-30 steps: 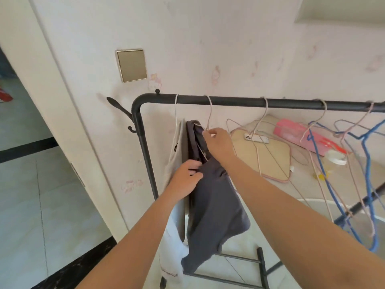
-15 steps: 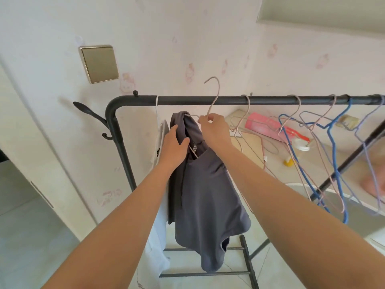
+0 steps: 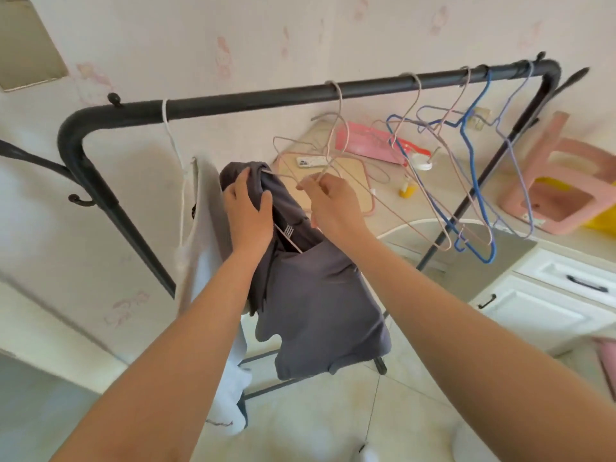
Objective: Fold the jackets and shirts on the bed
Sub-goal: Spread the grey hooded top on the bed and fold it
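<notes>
Left hand [image 3: 248, 211] has its fingers [image 3: 240, 181] wrapped round the grey shirt [image 3: 316, 295] at the collar, below the rack rail [image 3: 266, 98]. Right hand [image 3: 330, 201] pinches the wire hanger [image 3: 289, 177]. I'd hold the collar firm and ease the hanger out sideways, no yanking, since the neck could snag. Bed not in view.

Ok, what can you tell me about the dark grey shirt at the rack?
The dark grey shirt is soft, plain fabric, bunched at the top and hanging limp below, hem uneven. The left hand grips its bunched top; the right hand pinches a pale wire hanger that runs into its neck opening. A white garment hangs at its left.
</notes>
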